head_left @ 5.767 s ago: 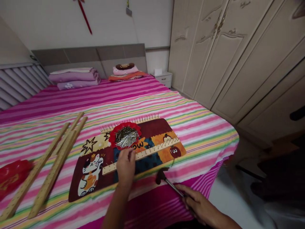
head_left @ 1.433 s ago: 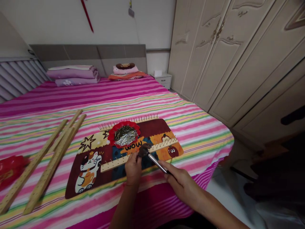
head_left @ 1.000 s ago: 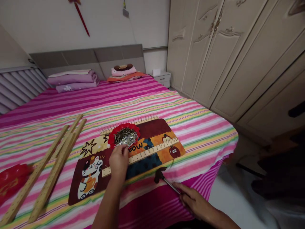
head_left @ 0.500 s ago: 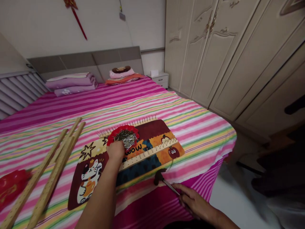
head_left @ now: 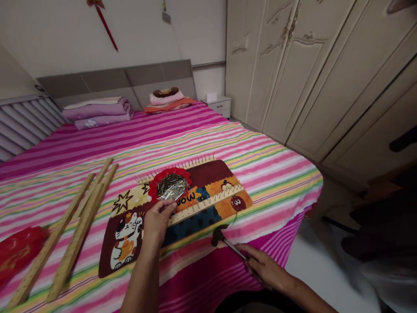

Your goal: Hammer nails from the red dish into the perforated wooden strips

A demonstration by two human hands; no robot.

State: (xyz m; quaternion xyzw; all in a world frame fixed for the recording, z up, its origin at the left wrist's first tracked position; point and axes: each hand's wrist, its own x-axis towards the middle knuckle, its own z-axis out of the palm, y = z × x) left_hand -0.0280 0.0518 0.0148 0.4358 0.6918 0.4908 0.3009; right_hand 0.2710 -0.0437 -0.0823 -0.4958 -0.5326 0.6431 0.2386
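Bright stripes ran across the bed (head_left: 276,169), and a mat (head_left: 210,176) with a cat picture lay flat on it. On the mat sat a red bowl (head_left: 153,188) full of shiny nails (head_left: 172,188). On the near side of the bowl lay a wood strip (head_left: 208,203) with little holes. Nails stood in its right part, and some leaned.

The left hand (head_left: 158,221) was right by the bowl's near edge, thumb and finger bent close together. It was too small to tell if they pinched a nail. The right hand (head_left: 260,263) was wrapped around the handle of a hammer (head_left: 232,248), its head near the mat and apart from the strip.

To do this well, it seemed best to hold just one nail, straight up over its hole. Small taps looked safer than one big hit, with fingers out of the way once the nail could stand. The bed looked soft, so the strip might have bounced, and the bowl was close enough to get bumped.
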